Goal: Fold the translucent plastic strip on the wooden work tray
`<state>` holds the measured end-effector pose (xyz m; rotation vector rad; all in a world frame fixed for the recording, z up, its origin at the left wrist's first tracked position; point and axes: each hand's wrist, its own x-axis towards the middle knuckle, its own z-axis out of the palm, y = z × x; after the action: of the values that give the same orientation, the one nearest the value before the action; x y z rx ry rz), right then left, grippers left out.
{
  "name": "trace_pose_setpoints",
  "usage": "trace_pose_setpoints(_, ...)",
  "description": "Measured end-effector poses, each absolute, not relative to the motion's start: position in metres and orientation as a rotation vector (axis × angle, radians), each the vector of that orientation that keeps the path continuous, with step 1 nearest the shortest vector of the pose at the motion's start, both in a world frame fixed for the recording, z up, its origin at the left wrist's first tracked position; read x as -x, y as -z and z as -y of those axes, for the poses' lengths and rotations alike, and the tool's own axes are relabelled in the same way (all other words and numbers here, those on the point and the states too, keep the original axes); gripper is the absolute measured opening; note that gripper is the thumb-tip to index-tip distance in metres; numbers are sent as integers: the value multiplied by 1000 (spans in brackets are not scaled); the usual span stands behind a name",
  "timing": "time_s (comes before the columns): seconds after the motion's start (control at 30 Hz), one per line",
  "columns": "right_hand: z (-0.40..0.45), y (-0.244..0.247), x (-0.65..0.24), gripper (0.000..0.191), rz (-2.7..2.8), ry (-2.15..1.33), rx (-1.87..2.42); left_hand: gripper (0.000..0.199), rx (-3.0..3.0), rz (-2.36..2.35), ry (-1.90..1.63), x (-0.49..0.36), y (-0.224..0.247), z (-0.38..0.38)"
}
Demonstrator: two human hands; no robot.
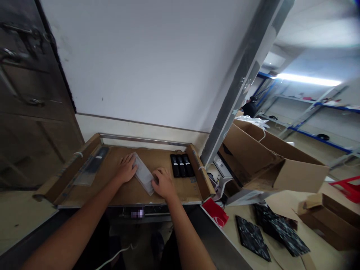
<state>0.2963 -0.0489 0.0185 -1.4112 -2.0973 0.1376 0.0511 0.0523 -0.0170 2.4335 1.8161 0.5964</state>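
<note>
Resting on a flat brown cardboard tray [174,195], both hands are touching a long clear plastic bag [144,174] that is lying slanted in the middle of the tray. The left hand [126,168] is pressing down on the far end of the bag with its fingers spread flat, not closed around it. The right hand [163,183] is sitting at the near end of the bag with its fingers curled over the edge; I cannot tell if it is pinching the bag or just pushing on it. The bag is looking pale and see-through, and what is inside is too blurry to make out.

Three small black bars [182,165] are lying side by side on the right part of the tray, near the right hand but not touching it. Another clear plastic bag with a long dark thing inside [92,167] is lying along the left side of the tray, well apart from the left hand.

A white wall [154,63] is standing behind the tray, and a dark door [25,93] is showing on the left. To the right, a big open brown cardboard box [270,157] is sitting on a table, with flat black patterned sheets [253,238] and a small red card [216,212] lying near it. A white cable [115,255] is hanging low down between the arms.
</note>
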Motion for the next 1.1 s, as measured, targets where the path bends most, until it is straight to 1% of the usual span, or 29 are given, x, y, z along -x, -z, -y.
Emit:
trace_pose_setpoints(0.07, 50, -20, -297, 21, 2125, -143, 1356, 62, -2419, -1845, -615, -52, 17, -52)
trace_pose_setpoints(0.13, 50, -21, -297, 16, 2154, -143, 1329, 61, -2398, -1882, -626, -53, 16, -51)
trace_pose_setpoints(0.3, 50, -18, -296, 15, 2197, -125, 1329, 58, -2318, -2018, -691, -56, 14, -50)
trace_pose_setpoints(0.4, 51, -17, -296, 13, 2206, -128, 1308, 60, -2263, -2096, -779, -57, 12, -49)
trace_pose_setpoints(0.47, 52, -19, -296, 16, 2195, -127, 1297, 60, -2310, -2043, -859, -57, 9, -48)
trace_pose_setpoints(0.63, 55, -28, -297, 30, 2174, -129, 1278, 53, -2531, -1645, -920, -59, 0, -49)
trace_pose_setpoints(0.73, 54, -28, -296, 29, 2198, -103, 1240, 53, -2585, -1518, -818, -59, 1, -54)
trace_pose_setpoints(0.87, 51, -18, -296, 24, 2218, -129, 1215, 56, -2530, -1589, -559, -61, 9, -61)
trace_pose_setpoints(1.0, 50, -14, -296, 22, 2184, -116, 1213, 63, -2476, -1685, -484, -62, 12, -65)
trace_pose_setpoints(1.1, 51, -16, -296, 23, 2185, -121, 1193, 69, -2440, -1757, -446, -64, 8, -65)
